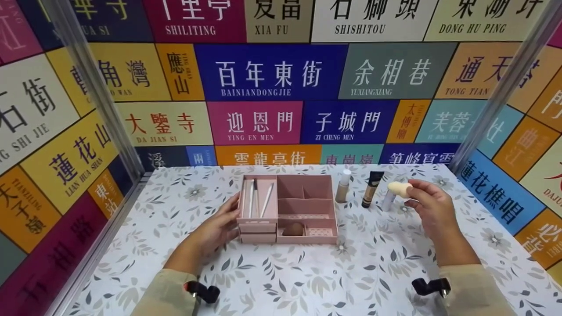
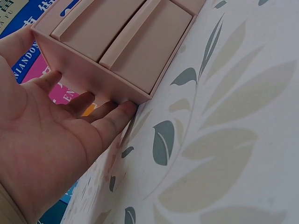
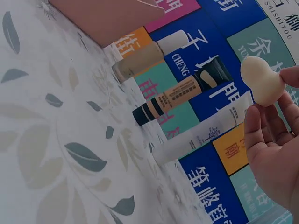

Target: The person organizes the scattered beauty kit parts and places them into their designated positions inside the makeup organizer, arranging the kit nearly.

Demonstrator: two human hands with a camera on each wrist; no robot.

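My right hand (image 1: 432, 206) pinches a cream, gourd-shaped makeup sponge (image 1: 398, 189) between thumb and fingers, above the table's right side. In the right wrist view the sponge (image 3: 262, 81) is held up beside a white tube (image 3: 205, 130). My left hand (image 1: 219, 224) rests its fingertips against the left side of a pink makeup organizer (image 1: 307, 181); the left wrist view shows these fingers (image 2: 110, 121) on its side wall, near the drawer fronts (image 2: 145, 44). Slim brushes or pencils (image 1: 256, 197) lie in the organizer's top left section. A brown sponge (image 1: 293, 228) sits in a front compartment.
Right of the organizer stand a bottle of beige liquid with a white cap (image 1: 343, 186) and a beige tube with black ends (image 1: 372, 189). The white tube (image 1: 388, 199) stands partly behind the held sponge. A leaf-patterned cloth (image 1: 281, 281) covers the table; printed panels rise behind.
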